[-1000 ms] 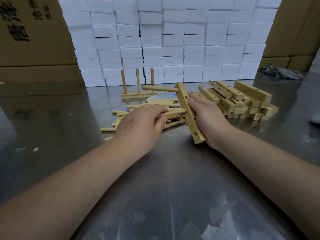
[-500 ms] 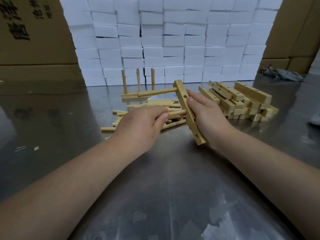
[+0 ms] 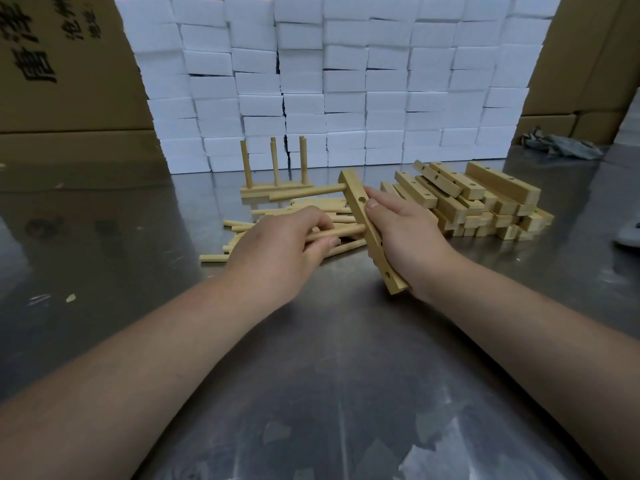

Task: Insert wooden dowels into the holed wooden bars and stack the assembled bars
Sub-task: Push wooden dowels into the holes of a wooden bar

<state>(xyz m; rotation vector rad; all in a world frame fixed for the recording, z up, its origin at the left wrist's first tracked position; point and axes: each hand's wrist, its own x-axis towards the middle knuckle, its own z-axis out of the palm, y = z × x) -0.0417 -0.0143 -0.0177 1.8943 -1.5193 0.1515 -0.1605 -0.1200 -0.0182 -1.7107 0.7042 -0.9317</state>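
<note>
Where the hands meet: the right hand (image 3: 405,237) and left hand (image 3: 284,244) sit close together just above the worktop (image 3: 329,375), linked through a bar and a dowel
Right hand: clamped round the holed wooden bar (image 3: 379,258), with one fingertip resting on its upper face beside an open hole
Holed wooden bar: held clear of the worktop and tilted, its far end higher and its near end pointing toward the person
Seated dowel (image 3: 304,192): sticks out to the left from the bar's far end
Left hand: pinches a second dowel (image 3: 337,232), whose tip meets the bar's left side about halfway along; how deep it sits cannot be told
Loose dowels (image 3: 311,203): a scattered heap on the worktop under and behind the left hand
Spare bars (image 3: 485,199): a criss-crossed pile just behind the right hand
Finished bar (image 3: 277,190): lies flat beyond the heap, with three dowels standing upright in it
Backdrop: a wall of white foam blocks (image 3: 346,81), cardboard boxes (image 3: 62,64) on either side, and a grey cloth (image 3: 561,147) at the far right
</note>
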